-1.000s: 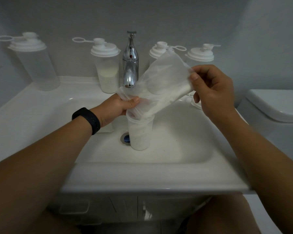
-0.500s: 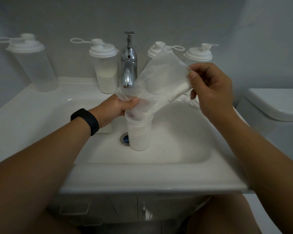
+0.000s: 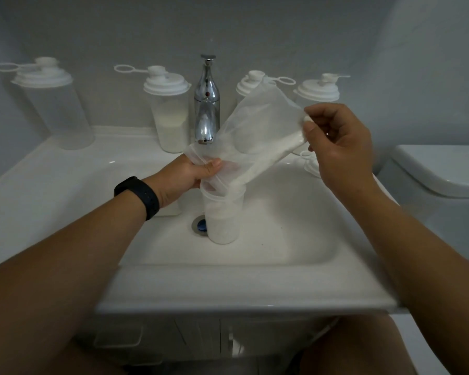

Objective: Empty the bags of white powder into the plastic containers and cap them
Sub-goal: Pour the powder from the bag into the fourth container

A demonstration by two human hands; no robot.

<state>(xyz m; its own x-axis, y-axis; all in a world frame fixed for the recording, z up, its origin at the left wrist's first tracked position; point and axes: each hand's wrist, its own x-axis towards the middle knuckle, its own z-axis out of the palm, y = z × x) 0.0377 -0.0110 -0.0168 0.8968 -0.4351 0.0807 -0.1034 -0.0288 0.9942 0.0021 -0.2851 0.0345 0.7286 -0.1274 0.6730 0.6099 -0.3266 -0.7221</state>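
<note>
From the head view, little has shifted over the last second: the bag (image 3: 257,136) stays tilted with its mouth down in the open container (image 3: 222,215) standing in the sink (image 3: 295,239), and powder still lies along its lower edge, so the pour looks unfinished. The left hand (image 3: 190,175) pinches the bag's mouth at the container rim. The right hand (image 3: 336,142) is raised, pinching the bag's far end between thumb and fingertips.
</note>
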